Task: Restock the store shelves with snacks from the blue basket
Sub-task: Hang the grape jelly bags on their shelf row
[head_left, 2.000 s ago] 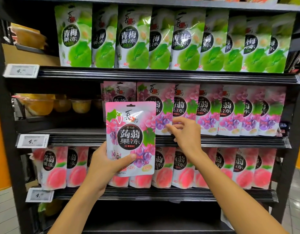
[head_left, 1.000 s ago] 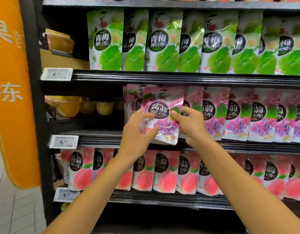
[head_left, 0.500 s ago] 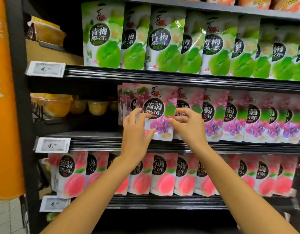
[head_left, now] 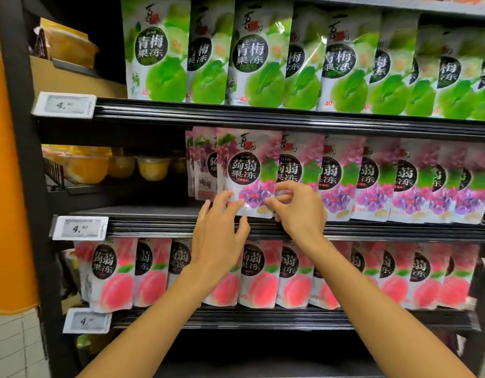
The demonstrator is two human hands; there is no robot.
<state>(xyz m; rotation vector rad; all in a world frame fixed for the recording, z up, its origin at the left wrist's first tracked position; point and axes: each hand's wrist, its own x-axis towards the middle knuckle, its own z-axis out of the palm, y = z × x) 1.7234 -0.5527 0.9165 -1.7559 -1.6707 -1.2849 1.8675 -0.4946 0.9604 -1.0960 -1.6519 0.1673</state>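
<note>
A pink and purple grape jelly pouch (head_left: 248,170) stands upright at the front of the middle shelf (head_left: 263,227), left of a row of the same pouches (head_left: 372,181). My right hand (head_left: 298,208) pinches the pouch's lower right edge between thumb and fingers. My left hand (head_left: 219,230) is spread, its fingertips resting on the pouch's lower left corner and its thumb just under the bottom edge. The blue basket is out of view.
Green plum jelly pouches (head_left: 252,55) fill the shelf above and peach pouches (head_left: 260,274) the shelf below. Yellow jelly cups (head_left: 121,165) sit in the dark bay left of the grape row. White price tags (head_left: 80,227) hang on the shelf fronts. An orange pillar (head_left: 9,186) stands at the far left.
The grape pouch went from my left hand in front of the shelf onto the middle shelf's row. My left hand has loosened to spread fingers, and my right hand has slid down to the pouch's lower edge.
</note>
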